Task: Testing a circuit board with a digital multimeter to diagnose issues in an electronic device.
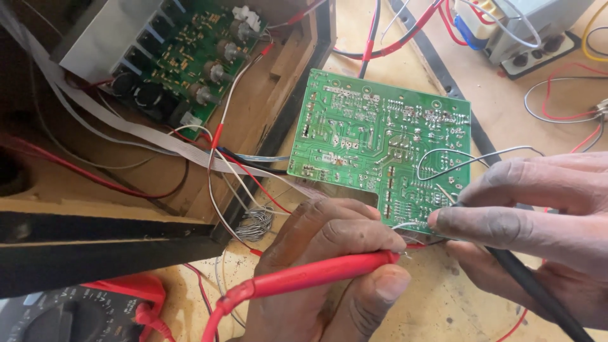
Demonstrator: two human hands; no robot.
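A green circuit board (373, 136) lies solder side up on the wooden bench. My left hand (329, 266) grips a red meter probe (304, 278), its metal tip at the board's near edge. My right hand (538, 221) pinches a black probe (538, 291) between thumb and fingers, its tip also at the board's near edge, close to the red one. A thin grey wire (468, 159) loops over the board near my right fingers.
An open wooden case (278, 95) at the left holds a second green board (190, 57) with a metal heatsink, knobs and red and white wires. A red-and-black multimeter (76, 310) sits at bottom left. A transformer and loose wires lie at top right.
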